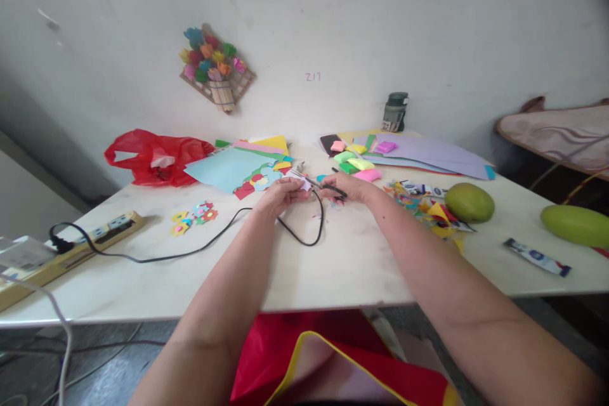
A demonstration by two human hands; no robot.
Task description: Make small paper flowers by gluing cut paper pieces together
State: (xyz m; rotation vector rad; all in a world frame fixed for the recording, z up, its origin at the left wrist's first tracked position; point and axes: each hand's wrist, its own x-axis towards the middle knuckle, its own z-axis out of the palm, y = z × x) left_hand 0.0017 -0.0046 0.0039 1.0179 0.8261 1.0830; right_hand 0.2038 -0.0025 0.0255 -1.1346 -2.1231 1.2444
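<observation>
One paper piece (305, 185) is clamped in the left hand (281, 194); scissors (340, 192), gripped by the right hand (354, 188), point left toward the paper.

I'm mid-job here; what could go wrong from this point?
Fingertips could get nicked: the left hand pinches a small pale paper piece right by the blades of the black-handled scissors in the right hand.

The thin black cable loops close to both hands; it might snag a wrist or, less likely, get nipped by the scissors.

A tug on that cable could also sweep the small colourful paper flowers lying beside it.
</observation>
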